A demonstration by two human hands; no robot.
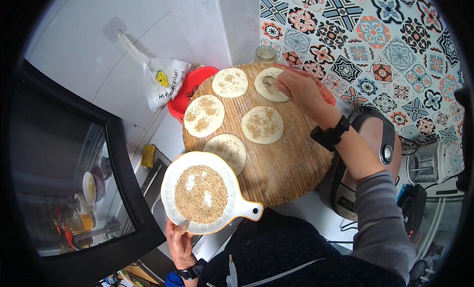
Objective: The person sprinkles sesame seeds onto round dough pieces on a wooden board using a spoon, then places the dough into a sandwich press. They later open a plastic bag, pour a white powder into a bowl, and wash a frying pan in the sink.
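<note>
My left hand [180,242] grips the rim of a white handled dish [237,194] with an orange edge. Sesame-like seeds [200,209] cover much of its bottom. The dish overlaps a round dough disc [229,150] on a ribbed round wooden board [292,168]. My right hand [292,85] reaches over the dough disc [263,88] at the board's far right; its fingertips are partly hidden, and whether they hold anything is unclear. Seeds lie scattered on the upper left disc [230,82], the left disc [204,116] and the middle disc [262,125].
A red plastic basin [196,78] and a glass jar [266,53] stand beyond the board. A pink and black kitchen appliance [370,139] is close on the right. At left are a hanging plastic bag [166,78], a yellow sponge [148,156] and a black-framed window [114,139].
</note>
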